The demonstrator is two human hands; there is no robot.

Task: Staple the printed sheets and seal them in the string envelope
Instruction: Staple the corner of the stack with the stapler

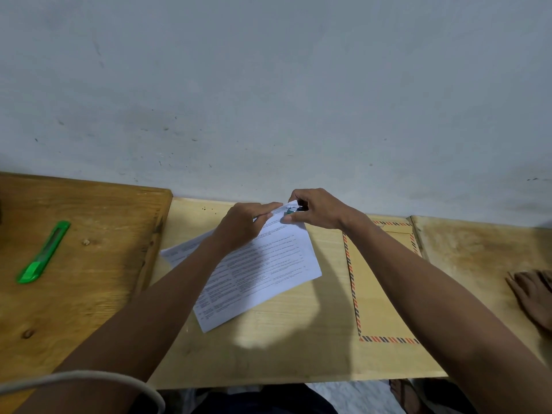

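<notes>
Green utility knife (43,252) idle far left. Left hand (243,225) pinches the printed sheets (263,270) at their far corner, aligning it for the right hand (318,209), clenched on a small stapler (294,209). String envelope (382,282) waits right, under the forearm.

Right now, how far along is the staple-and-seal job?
Done: the printed sheets look gathered into one stack on the table. In hand: the left hand steadies the top corner while the right hand closes a small stapler on it; whether a staple is in cannot be seen. Left: the striped-edge envelope lies flat beside the sheets, unfilled and unsealed.
</notes>
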